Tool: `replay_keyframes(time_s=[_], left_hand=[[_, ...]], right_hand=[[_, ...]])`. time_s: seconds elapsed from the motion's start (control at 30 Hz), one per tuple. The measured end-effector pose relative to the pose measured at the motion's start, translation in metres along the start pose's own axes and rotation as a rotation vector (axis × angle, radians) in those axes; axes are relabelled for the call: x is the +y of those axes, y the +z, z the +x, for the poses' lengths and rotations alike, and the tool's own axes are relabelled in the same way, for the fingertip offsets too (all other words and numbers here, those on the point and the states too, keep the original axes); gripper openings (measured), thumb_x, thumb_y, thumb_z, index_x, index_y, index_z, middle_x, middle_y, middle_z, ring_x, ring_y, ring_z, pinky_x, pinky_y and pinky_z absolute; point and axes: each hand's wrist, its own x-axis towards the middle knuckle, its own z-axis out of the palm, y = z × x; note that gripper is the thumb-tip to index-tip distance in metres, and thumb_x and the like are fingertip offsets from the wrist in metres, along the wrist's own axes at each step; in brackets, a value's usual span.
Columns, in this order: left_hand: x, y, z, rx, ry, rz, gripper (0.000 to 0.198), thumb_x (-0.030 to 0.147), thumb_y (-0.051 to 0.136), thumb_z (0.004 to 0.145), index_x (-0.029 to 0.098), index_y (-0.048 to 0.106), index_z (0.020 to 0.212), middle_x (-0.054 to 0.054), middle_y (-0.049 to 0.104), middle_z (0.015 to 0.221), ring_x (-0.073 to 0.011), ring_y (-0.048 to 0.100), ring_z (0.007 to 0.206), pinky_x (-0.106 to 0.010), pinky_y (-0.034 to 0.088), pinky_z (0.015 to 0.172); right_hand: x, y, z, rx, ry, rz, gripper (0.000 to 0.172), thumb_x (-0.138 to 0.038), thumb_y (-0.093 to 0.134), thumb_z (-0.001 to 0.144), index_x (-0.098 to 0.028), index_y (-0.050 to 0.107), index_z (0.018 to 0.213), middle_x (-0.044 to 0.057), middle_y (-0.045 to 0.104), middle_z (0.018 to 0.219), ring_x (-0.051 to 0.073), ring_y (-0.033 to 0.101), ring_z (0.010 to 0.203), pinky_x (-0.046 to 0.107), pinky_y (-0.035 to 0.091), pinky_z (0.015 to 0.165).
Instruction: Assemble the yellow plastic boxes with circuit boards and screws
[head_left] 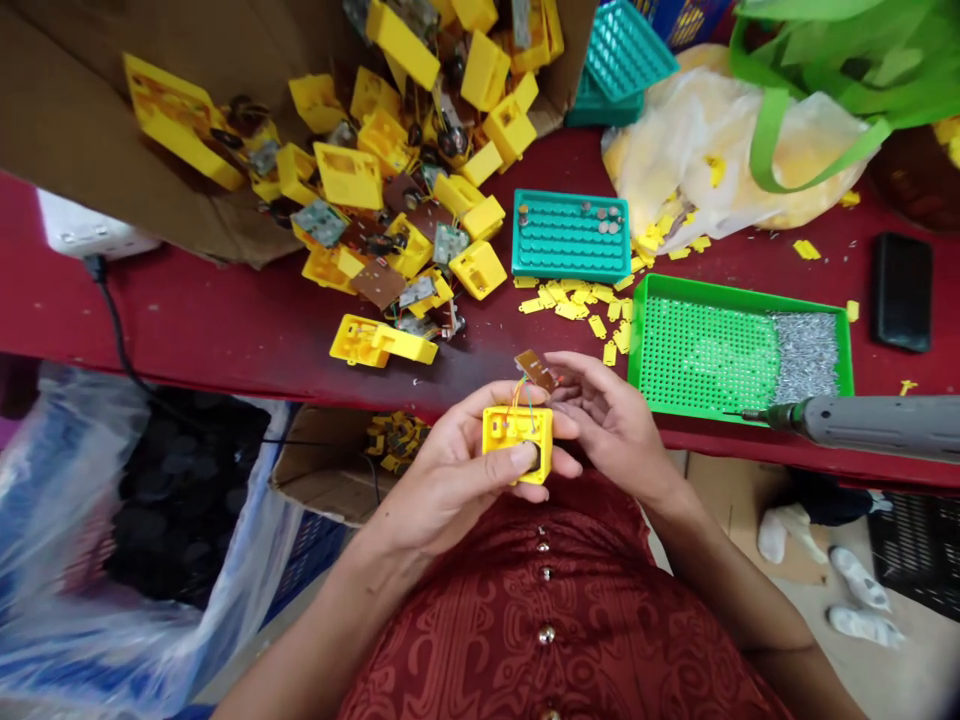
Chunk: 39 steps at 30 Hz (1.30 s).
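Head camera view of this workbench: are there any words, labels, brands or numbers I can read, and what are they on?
No word, label, brand or number can be read in this view.
Any marks on the brown circuit board wired to the yellow plastic case are too small and blurred to read.
Any print on the grey-green circuit board in the box is too small to read.
Any marks on the white power strip are too blurred to read.
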Motion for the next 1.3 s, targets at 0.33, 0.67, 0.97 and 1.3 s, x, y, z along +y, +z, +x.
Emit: replay_keyframes(time_s=[0.33,0.67,0.97,1.3], left_hand=[[0.004,-0.018,-0.003,-0.102,-0.089,-0.137,0.027,0.012,0.076,0.082,0.020,0.065,0.105,-0.004,0.079,0.100,-0.0171,0.078,0.083,-0.017,0.062,0.062],[-0.006,-0.028,0.004,0.332,0.132,0.159,0.025,0.027,0.082,0.077,0.018,0.064,0.093,0.001,0.072,0.081,-0.0122,0.070,0.071,-0.019,0.056,0.061],[0.009,-0.037,-0.012,0.165,0.009,-0.141,0.032,0.026,0.076,0.071,0.017,0.072,0.101,-0.010,0.077,0.105,-0.0204,0.071,0.086,-0.029,0.056,0.074],[0.007,-0.021,-0.005,0.208,0.038,-0.062,0.030,0.009,0.079,0.073,0.018,0.072,0.101,0.000,0.072,0.083,-0.0096,0.066,0.070,-0.017,0.051,0.063]], right_hand=[[-0.015,0.006,0.022,0.065,-0.107,0.064,0.013,-0.018,0.069,0.086,-0.026,0.073,0.096,-0.002,0.073,0.094,0.009,0.067,0.088,0.026,0.056,0.084],[-0.057,0.020,0.016,-0.010,-0.611,-0.562,0.008,-0.012,0.064,0.091,-0.017,0.068,0.096,0.003,0.073,0.087,0.011,0.067,0.081,0.025,0.057,0.074],[-0.061,0.032,-0.002,-0.238,-0.649,-0.619,0.014,-0.009,0.061,0.089,-0.020,0.069,0.090,0.000,0.074,0.084,0.012,0.068,0.078,0.025,0.060,0.073],[-0.067,0.020,-0.009,-0.275,-0.615,-0.649,0.017,-0.009,0.058,0.093,-0.020,0.067,0.102,0.002,0.073,0.097,0.012,0.067,0.090,0.025,0.058,0.085]])
